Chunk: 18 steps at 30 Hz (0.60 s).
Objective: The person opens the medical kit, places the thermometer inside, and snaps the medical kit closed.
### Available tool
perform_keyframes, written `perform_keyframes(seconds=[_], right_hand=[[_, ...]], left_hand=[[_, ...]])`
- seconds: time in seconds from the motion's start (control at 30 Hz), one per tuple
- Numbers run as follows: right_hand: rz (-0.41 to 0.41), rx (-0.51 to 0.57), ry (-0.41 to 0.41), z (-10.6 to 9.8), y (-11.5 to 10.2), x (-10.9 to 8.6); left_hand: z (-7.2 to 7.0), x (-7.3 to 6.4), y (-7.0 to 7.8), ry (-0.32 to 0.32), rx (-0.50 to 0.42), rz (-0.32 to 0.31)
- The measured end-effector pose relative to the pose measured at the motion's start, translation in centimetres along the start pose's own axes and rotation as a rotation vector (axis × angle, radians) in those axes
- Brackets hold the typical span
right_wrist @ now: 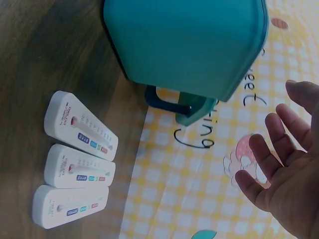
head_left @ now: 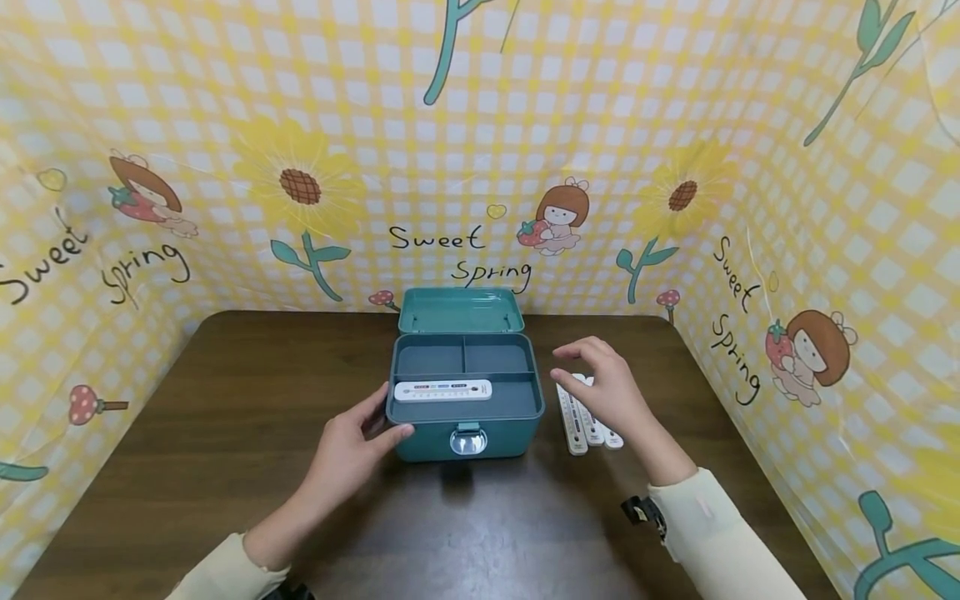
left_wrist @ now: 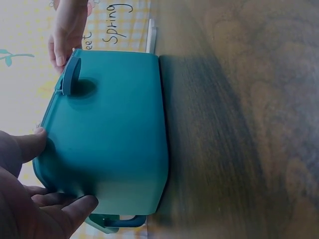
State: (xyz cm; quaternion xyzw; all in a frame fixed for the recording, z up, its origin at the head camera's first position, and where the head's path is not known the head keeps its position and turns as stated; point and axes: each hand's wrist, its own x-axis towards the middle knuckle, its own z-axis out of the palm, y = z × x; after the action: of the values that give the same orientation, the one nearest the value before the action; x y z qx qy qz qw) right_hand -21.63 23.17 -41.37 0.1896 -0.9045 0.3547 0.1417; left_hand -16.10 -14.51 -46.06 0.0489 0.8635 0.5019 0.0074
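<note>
A teal storage box point(head_left: 431, 443) stands on the table with its lid point(head_left: 461, 310) swung back. Its grey tray point(head_left: 431, 358) has two small compartments behind and one long one in front. A white thermometer point(head_left: 442, 392) lies lengthwise in the long compartment. My left hand point(head_left: 348, 446) grips the box's left front corner, thumb by the front rim and fingers against the side. Right of the box, three white thermometers point(right_wrist: 82, 132) lie side by side on the table. Above them hovers my right hand point(head_left: 611, 392), fingers apart and holding nothing; it partly covers them in the head view.
The dark wooden table point(head_left: 247, 400) is enclosed by a yellow checked cloth point(head_left: 450, 183) at the back and both sides. A clear latch point(head_left: 468, 442) sits on the box front. A handle point(right_wrist: 167, 102) shows behind the box in the right wrist view.
</note>
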Motion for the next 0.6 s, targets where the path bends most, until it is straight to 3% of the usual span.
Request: perform_keyframes(seconds=[0.6], right_hand=[[0.139,0.041,0.167,-1.0,2.0,-3.2]], left_hand=[[-0.1,-0.1,0.5,0.014,0.025,-0.002]])
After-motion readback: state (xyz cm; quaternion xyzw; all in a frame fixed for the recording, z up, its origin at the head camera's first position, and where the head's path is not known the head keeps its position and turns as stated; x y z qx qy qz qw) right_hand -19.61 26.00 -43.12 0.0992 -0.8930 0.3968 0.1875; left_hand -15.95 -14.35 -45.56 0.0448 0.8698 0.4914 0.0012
